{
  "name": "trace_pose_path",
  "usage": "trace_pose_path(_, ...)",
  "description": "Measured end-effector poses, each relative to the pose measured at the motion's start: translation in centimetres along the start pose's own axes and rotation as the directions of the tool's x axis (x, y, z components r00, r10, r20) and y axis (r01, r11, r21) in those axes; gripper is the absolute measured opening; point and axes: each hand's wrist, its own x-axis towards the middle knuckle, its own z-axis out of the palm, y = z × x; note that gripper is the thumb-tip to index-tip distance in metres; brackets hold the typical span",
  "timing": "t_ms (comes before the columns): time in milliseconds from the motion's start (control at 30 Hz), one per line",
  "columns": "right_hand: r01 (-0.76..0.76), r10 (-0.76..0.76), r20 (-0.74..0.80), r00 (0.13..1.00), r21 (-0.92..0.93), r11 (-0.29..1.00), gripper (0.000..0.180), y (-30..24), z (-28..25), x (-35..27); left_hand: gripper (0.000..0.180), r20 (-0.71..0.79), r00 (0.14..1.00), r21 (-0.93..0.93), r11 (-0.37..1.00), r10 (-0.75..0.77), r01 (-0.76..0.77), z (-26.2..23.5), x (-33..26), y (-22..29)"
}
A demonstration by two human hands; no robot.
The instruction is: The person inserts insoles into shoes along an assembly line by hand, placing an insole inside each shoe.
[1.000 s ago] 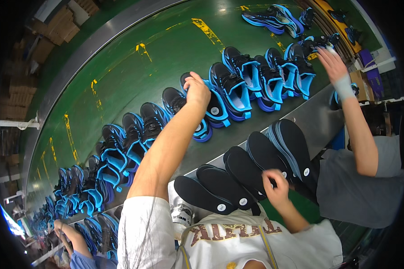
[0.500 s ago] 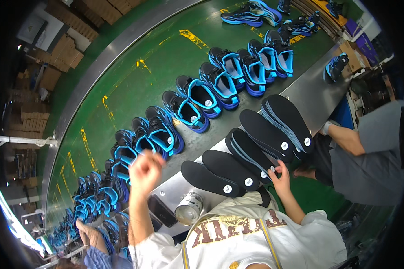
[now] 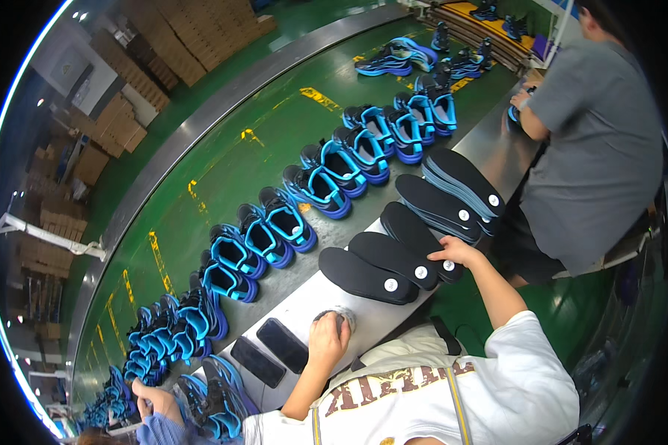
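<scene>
My left hand (image 3: 328, 343) is curled at the mouth of a small clear jar (image 3: 346, 317) on the metal ledge. Its fingertips are hidden, so what they grip there cannot be made out. At the heel end of a black insole (image 3: 412, 230), my right hand (image 3: 459, 252) is closed on the edge, thumb and fingers together. Two more insole piles (image 3: 367, 276) lie to its left, nearer the jar. To the right are layered black and grey-blue insole stacks (image 3: 460, 182). White round stickers mark the heels.
Black-and-blue shoes (image 3: 289, 222) stand in a long row on the green conveyor (image 3: 223, 178). Two dark phones (image 3: 283, 345) lie left of my left hand. A co-worker in grey (image 3: 594, 141) sits at right; another person's hand (image 3: 156, 400) is at lower left.
My left hand has come down from above the shoes to the jar. My right hand stays at the insole's heel. The view has shifted, and the co-worker at right shows more fully.
</scene>
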Motion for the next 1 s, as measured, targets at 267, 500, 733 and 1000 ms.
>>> trace_pose_path(267, 0.227, -0.265, -0.166, 0.950, -0.216, 0.949, 0.071, -1.3, -1.2, -1.4, 0.011, -0.199, 0.979, -0.023, 0.998, 0.049, -0.055, 0.6, -0.1, -0.2)
trace_pose_path(500, 0.198, -0.500, -0.262, 0.825, -0.695, 0.691, 0.033, 3.9, -4.3, -8.2, 0.016, -0.143, 0.987, 0.220, 0.970, -0.071, 0.102, 4.0, 2.1, 1.6)
trace_pose_path(733, 0.105, 0.001, -0.548, 0.836, 0.163, 0.981, 0.064, 33.2, 4.2, -24.1, 0.025, -0.393, 0.832, 0.025, 0.909, 0.392, -0.417, 6.2, 6.6, 19.0)
trace_pose_path(1000, -0.815, 0.891, -0.436, -0.124, 0.556, 0.159, 0.018, 80.4, 26.7, -57.5, 0.015, -0.066, 0.382, -0.599, 0.270, 0.922, -0.754, 28.6, 4.7, 45.3)
